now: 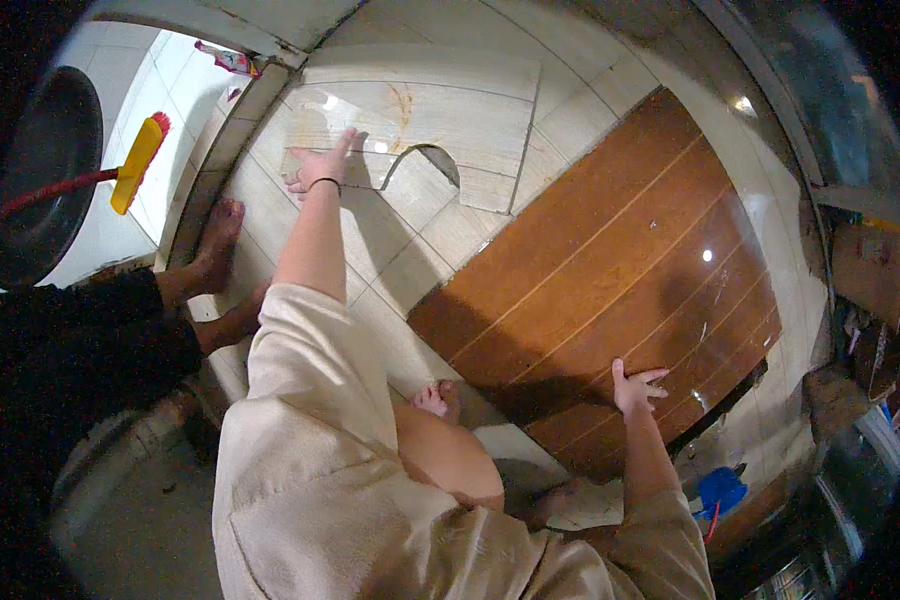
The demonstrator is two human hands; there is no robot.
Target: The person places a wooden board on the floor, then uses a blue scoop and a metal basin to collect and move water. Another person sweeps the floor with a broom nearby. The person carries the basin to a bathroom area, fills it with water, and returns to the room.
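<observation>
A pale wood-grain panel (465, 112) with a curved notch in its near edge lies on the tiled floor. My left hand (324, 166), with a dark band at the wrist, is at its near left part with fingers apart; whether it presses on the panel is unclear. To the right lies a large brown plank-patterned panel (600, 255), its surface scuffed and shiny in places. Over its near right part my right hand (637, 388) has its fingers spread, holding nothing. I cannot tell whether that palm touches the surface.
On the left, another person's foot (221, 244) stands by a raised tiled threshold (217, 161). Beyond it are a yellow brush (136, 165) with red bristles and a black basin (49, 176). A blue object (721, 489) lies at lower right, and a cardboard box (866, 266) stands at right.
</observation>
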